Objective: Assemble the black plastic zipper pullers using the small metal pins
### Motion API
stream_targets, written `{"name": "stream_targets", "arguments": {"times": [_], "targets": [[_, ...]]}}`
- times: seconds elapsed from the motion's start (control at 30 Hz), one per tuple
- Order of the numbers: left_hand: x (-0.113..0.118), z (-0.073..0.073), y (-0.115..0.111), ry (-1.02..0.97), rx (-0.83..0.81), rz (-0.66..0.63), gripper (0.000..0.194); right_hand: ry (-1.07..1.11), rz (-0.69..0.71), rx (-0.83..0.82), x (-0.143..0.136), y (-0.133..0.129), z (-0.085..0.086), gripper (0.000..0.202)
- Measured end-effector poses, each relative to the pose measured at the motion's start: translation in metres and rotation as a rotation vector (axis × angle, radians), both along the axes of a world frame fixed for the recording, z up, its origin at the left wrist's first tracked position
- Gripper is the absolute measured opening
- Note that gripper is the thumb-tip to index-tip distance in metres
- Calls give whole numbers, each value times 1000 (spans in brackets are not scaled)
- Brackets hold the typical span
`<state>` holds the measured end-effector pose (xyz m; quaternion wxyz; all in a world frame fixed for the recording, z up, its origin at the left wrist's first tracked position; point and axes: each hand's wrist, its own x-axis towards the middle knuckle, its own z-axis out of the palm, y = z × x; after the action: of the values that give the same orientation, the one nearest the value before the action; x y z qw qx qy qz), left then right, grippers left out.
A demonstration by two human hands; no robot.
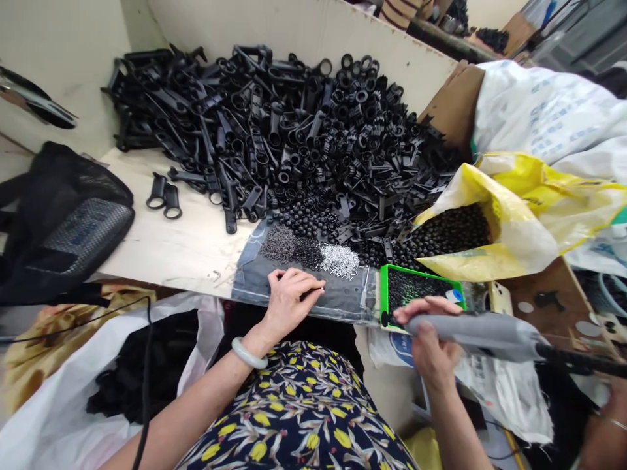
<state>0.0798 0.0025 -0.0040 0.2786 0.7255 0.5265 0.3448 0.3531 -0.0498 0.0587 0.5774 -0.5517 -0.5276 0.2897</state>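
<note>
nearby, black parts point(275, 124) sprawl, left hand point(292, 295) pinching a tiny piece point(322, 288), right hand point(435, 360) clasped round a grey tool point(484, 335).

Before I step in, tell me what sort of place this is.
Likely an assembly workshop: heaped black plastic parts, a pile of small silvery fasteners and, in the right hand, a gray electric screwdriver.

My cream counter point(142, 245) backs onto a pale upright panel point(304, 29), its top edge brown-flecked; another pale panel point(63, 32) stands to my left.
</note>
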Motion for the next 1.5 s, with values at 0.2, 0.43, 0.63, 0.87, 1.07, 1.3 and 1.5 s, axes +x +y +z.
{"name": "stream_targets", "arguments": {"times": [0.2, 0.43, 0.63, 0.87, 1.07, 1.3, 1.5], "targets": [[4, 5, 1, -32, -107, 44, 7, 289, 186, 117, -85, 53, 1, 25], [4, 8, 1, -40, -126, 47, 4, 403, 328, 86, -125, 75, -15, 22], [5, 9, 1, -16, -125, 47, 7, 355, 350, 52, -128, 78, -24, 26], [5, 5, 0, -28, -113, 41, 7, 285, 351, -33, -126, 80, -25, 26], [4, 4, 0, -27, -95, 37, 8, 232, 366, -17, -125, 82, -24, 26], [4, 2, -2, -20, -91, 22, 7, 197, 370, -26, -128, 83, -23, 27], [4, 2, -2, -4, -73, 21, 7, 311, 392, 36, -134, 87, -20, 24]]}}
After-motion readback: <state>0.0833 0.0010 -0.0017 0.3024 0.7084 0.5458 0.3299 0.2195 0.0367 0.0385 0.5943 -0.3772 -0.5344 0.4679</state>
